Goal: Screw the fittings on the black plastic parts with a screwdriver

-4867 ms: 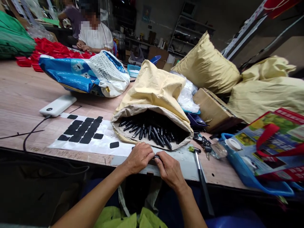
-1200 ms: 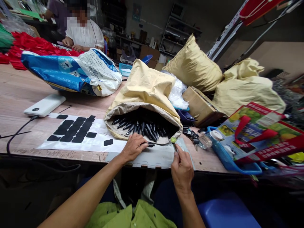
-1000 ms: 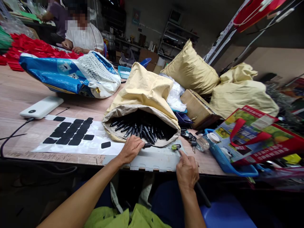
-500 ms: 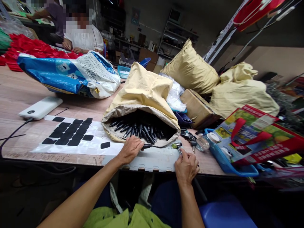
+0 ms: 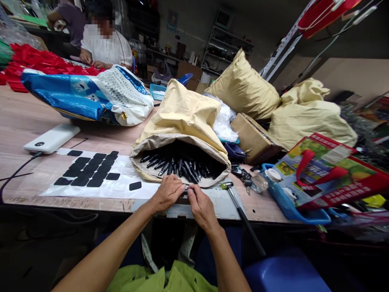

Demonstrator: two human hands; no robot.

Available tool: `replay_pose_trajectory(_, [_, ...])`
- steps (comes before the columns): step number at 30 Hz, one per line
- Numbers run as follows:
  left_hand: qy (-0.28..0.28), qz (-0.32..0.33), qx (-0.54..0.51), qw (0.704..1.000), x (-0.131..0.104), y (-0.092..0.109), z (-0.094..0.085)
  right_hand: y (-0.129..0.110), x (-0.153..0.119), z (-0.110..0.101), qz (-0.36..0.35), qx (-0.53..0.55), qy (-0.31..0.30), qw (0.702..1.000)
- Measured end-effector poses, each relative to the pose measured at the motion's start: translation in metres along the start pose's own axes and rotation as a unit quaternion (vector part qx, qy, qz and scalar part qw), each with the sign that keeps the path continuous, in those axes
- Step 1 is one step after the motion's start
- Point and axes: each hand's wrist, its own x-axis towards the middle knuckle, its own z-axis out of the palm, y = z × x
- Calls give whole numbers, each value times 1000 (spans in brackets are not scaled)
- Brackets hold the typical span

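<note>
In front of the open sack (image 5: 182, 107), my left hand (image 5: 169, 192) is closed around a black pen-shaped piece (image 5: 186, 190), mostly covered by fingers. My right hand (image 5: 202, 207) pinches its other end, so both hands meet over the grey plate (image 5: 220, 202) at the table edge. Inside the sack mouth lie several similar black pen-shaped pieces (image 5: 165, 165). Right of my hands rests a small hammer (image 5: 240, 209), its yellow-green tipped head on the plate and its black handle jutting past the table edge. Neither hand touches it.
Black rounded patches (image 5: 91, 168) lie on a white sheet at left, near a white power bank (image 5: 52, 138). A blue-and-white bag (image 5: 91, 95) stands behind. Keys (image 5: 247, 182) and a blue basket (image 5: 291, 209) with a printed bag are at right. A person (image 5: 105, 48) sits across.
My right hand has let go of the hammer, which now lies on the plate, and has moved left to the black piece in my left hand. My left hand has barely moved.
</note>
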Motion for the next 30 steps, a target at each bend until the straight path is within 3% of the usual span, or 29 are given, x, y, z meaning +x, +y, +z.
replay_pose_trajectory(5, [-1, 35, 46, 998, -1, 2, 3, 6, 6, 8, -52, 22, 26, 998])
replay_pose_trajectory(9, [-17, 50, 63, 997, -2, 4, 3, 10, 4, 16, -54, 31, 70, 996])
replay_pose_trajectory(16, [-6, 39, 32, 999, -2, 0, 3, 22, 0, 11, -24, 175, 32, 984])
replay_pose_trajectory(25, [10, 36, 5, 999, -1, -5, 4, 33, 1, 21, 9, 234, 29, 972])
replay_pose_trajectory(28, [24, 46, -2, 999, -5, 6, -5, 37, 2, 13, -2, 306, 20, 952])
replay_pose_trajectory(30, [30, 70, -27, 997, -16, 22, -11, 41, 3, 5, -7, 406, 44, 913])
